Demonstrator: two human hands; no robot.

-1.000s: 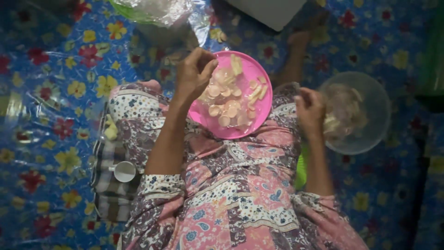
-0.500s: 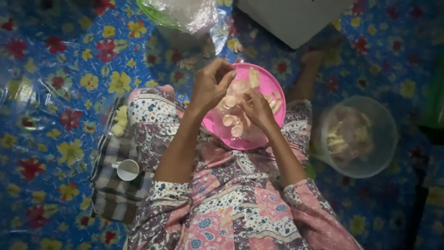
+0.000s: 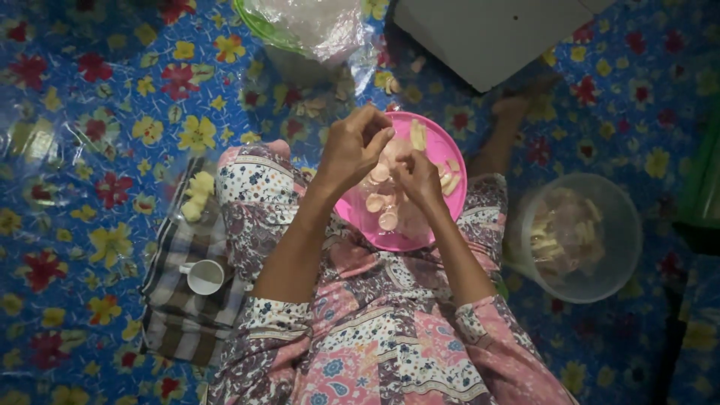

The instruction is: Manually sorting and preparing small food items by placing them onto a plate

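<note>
Nearest to us, below the round pink plastic plate (image 3: pixel 450 154), lies our lap in its pink and white patterned cloth (image 3: pixel 375 330); the plate rests on that lap, tilted a little toward our knees. Both hands meet just above the plate's near half. Our left hand (image 3: pixel 352 150) is curled narrow, thumb and fingertips pinched together, and our right hand (image 3: pixel 418 176) is closed in the same narrow way, touching the left at the fingertips. They seem to pinch one small pale piece between them, though we cannot tell for sure, since the fingers hide it.

To do this step well, we judge that we should keep the work low over the plate so that anything dropped lands among the pale round slices (image 3: pixel 379 202) there, and hold the plate level on the lap.

The slices look thin, soft and creamy pink, some round and some longer, lying loose and overlapping.

Left of the plate, beside our knee, a dark checked cloth (image 3: pixel 176 315) lies on the blue flowered floor mat (image 3: pixel 90 97) and bears a small white cup (image 3: pixel 204 277). Right of the plate stands a clear plastic tub (image 3: pixel 600 270) with pale strips inside. Beyond the plate sit a crumpled clear plastic bag (image 3: pixel 315 26) and a flat white board (image 3: pixel 487 34).
</note>
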